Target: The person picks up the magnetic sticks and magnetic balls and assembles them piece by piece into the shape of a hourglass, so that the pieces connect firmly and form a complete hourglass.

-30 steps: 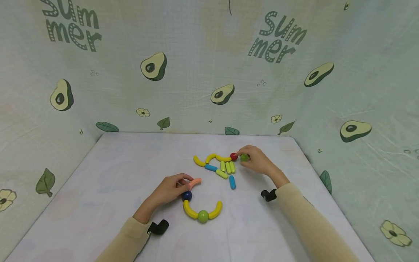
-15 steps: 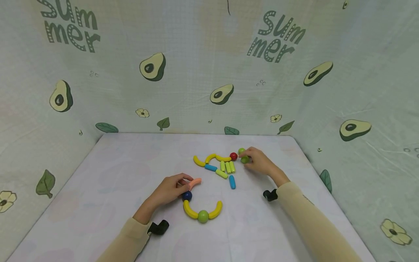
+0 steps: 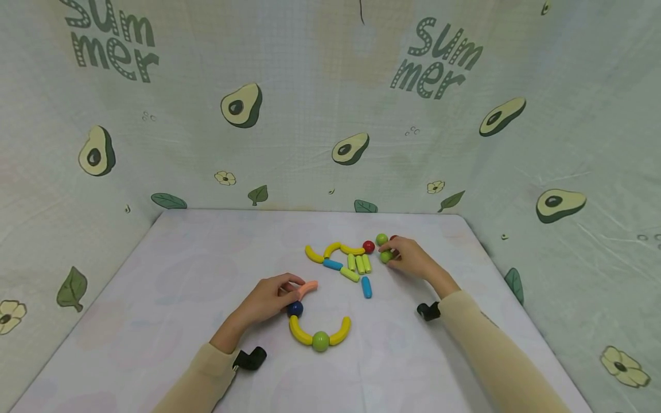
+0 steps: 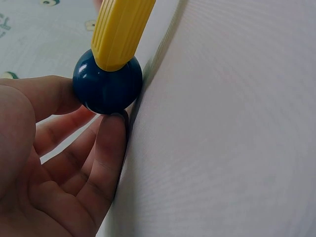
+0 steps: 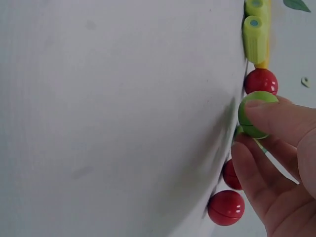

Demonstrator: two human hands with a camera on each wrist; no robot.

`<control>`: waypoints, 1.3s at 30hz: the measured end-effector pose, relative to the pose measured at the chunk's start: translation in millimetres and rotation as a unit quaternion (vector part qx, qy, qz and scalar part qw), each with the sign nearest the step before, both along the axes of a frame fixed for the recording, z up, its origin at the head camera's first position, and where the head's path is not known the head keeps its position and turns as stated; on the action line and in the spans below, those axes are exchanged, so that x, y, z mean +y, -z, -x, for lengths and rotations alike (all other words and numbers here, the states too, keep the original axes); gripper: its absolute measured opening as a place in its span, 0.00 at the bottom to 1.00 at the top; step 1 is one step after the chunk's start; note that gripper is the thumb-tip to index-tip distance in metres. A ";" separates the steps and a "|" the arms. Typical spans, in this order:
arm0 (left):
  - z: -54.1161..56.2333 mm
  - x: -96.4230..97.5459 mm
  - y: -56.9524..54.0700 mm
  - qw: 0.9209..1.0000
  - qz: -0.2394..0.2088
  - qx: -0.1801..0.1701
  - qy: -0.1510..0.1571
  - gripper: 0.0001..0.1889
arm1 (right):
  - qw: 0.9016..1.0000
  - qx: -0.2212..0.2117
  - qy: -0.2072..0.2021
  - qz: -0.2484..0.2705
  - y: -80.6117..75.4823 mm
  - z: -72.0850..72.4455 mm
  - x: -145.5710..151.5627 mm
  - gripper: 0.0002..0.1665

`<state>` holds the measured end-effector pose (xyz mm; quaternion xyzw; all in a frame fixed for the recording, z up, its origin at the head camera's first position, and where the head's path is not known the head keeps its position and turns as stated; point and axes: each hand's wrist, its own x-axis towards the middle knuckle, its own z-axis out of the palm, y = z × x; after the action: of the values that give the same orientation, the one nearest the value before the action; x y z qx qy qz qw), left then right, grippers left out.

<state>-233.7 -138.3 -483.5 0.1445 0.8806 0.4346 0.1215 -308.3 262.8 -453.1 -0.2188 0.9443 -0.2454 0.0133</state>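
Note:
In the head view my left hand (image 3: pixel 268 296) pinches a peach-coloured curved stick (image 3: pixel 308 288) where it meets a dark blue ball (image 3: pixel 295 308). The left wrist view shows thumb and fingertips against the far side of the blue ball (image 4: pixel 106 86), which hides the stick. A yellow curved stick (image 4: pixel 123 32) joins that ball. Farther back on the right, my right hand (image 3: pixel 411 257) pinches a green ball (image 3: pixel 386 256) between thumb and fingers, clear in the right wrist view as the green ball (image 5: pixel 256 116). Yellow curved sticks (image 3: pixel 339 331) flank another green ball (image 3: pixel 320 342) nearest me.
Beyond the right hand lie a green ball (image 3: pixel 381 239) and a partly hidden red ball (image 3: pixel 394 237). Left of it are a red ball (image 3: pixel 368 246), yellow curved sticks (image 3: pixel 314 254), short lime sticks (image 3: pixel 360 264) and blue sticks (image 3: pixel 366 287). Two red balls (image 5: pixel 226 208) show in the right wrist view.
My right hand has drawn a green ball slightly right and nearer, away from the red ball. Another green ball and a red ball have come into sight behind it. The left hand keeps still.

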 end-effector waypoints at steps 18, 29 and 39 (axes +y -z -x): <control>-0.6 0.4 0.8 1.000 0.005 -0.001 -0.007 0.13 | 0.998 -0.017 0.005 0.053 -11.0 -40.6 -54.2 0.22; -1.3 2.1 -0.2 1.000 0.007 -0.001 -0.009 0.12 | 0.996 -0.034 -0.010 0.084 -4.6 -54.3 -79.9 0.21; -2.1 1.1 -1.6 1.000 0.004 -0.003 -0.005 0.12 | 0.994 -0.050 -0.007 0.095 -1.3 -65.2 -105.3 0.20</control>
<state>-231.6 -137.2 -481.9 0.1386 0.8826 0.4322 0.1229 -243.1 157.6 -451.7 -0.2132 0.9132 -0.3447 0.0417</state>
